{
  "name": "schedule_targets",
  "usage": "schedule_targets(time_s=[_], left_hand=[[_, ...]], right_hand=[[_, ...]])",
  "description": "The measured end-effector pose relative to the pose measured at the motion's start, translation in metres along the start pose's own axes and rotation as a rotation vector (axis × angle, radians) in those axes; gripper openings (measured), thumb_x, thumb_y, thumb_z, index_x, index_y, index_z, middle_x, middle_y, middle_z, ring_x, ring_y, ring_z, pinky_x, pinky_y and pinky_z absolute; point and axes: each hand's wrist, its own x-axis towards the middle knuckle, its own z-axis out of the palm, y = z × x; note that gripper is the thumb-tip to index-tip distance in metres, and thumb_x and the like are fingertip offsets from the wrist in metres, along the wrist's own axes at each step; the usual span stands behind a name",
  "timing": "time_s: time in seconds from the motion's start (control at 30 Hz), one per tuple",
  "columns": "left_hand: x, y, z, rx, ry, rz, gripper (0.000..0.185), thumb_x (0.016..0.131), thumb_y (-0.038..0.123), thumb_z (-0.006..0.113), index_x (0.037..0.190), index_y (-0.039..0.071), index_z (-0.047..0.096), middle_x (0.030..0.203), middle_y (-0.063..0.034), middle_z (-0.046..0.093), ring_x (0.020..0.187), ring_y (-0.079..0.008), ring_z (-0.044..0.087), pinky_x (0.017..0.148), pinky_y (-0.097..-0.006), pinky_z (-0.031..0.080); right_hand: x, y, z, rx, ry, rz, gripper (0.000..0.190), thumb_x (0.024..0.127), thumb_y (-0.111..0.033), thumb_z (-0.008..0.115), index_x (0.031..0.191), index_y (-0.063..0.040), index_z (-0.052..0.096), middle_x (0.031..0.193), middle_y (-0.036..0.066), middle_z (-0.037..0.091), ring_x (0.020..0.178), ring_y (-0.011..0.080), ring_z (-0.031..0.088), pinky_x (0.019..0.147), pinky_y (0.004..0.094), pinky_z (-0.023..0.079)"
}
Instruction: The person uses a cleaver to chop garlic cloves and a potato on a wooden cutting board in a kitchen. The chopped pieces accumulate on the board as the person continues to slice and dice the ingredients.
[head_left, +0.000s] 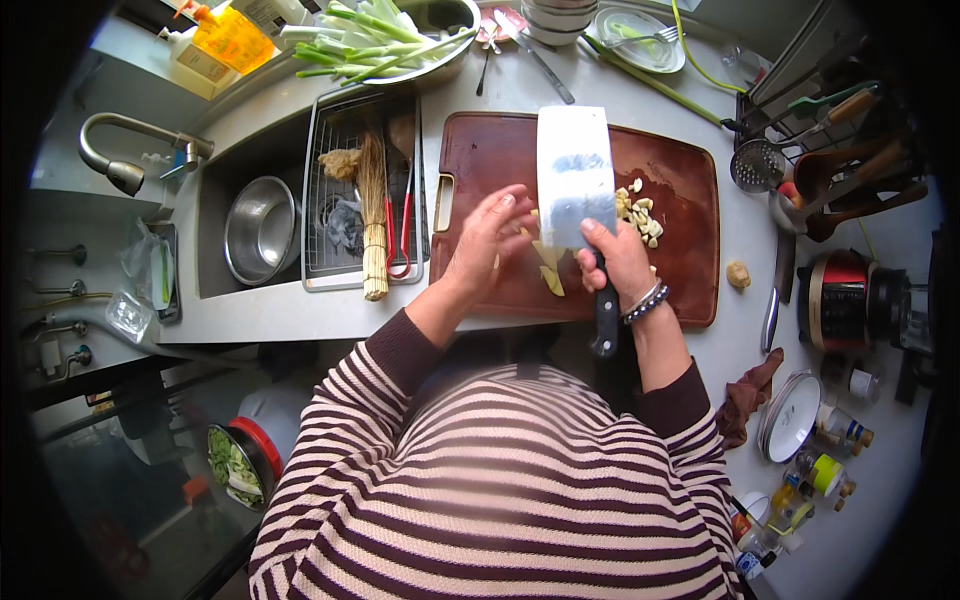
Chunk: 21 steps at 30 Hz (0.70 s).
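Observation:
My right hand (621, 259) grips a cleaver (576, 169) where its black handle meets the broad steel blade, which is raised flat over a brown cutting board (675, 161). Left of the blade, my left hand (491, 236) is lifted with its fingers spread and nothing seen in them. Pale yellow slices (552, 276), perhaps ginger, lie on the board between my hands. Chopped garlic pieces (641, 217) sit just right of the blade, which hides part of the board behind it.
Left of the board, a wire rack (319, 277) over the sink holds a bamboo brush (375, 255) and red-handled tongs (405, 251). Behind it stands a bowl of scallions (375, 37). A ginger knob (738, 274), another knife (770, 319) and a brown cloth (750, 397) lie to the right.

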Motion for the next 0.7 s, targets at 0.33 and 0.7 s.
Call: schedule_targets(time_s=[0.33, 0.7], left_hand=[[0.027, -0.002, -0.014, -0.812, -0.220, -0.467, 0.053, 0.102, 0.039, 0.028, 0.131, -0.001, 0.048, 0.131, -0.0172, 0.054, 0.121, -0.0319, 0.050, 0.105, -0.0458, 0.037], [0.020, -0.035, 0.001, 1.081, 0.017, 0.634, 0.034, 0.081, 0.017, 0.065, 0.112, 0.002, 0.061, 0.104, -0.0178, 0.062, 0.100, -0.0281, 0.059, 0.087, -0.0369, 0.047]], right_hand=[[-0.003, 0.012, -0.004, 0.003, -0.090, 0.020, 0.023, 0.096, -0.027, 0.056, 0.103, -0.005, 0.052, 0.059, 0.001, 0.052, 0.036, 0.0065, 0.041, 0.037, 0.0219, 0.039], [-0.028, 0.006, -0.038, -0.085, 0.191, -0.148, 0.015, 0.096, -0.016, 0.053, 0.100, -0.002, 0.051, 0.063, 0.004, 0.054, 0.043, 0.0072, 0.045, 0.035, 0.0207, 0.037]])
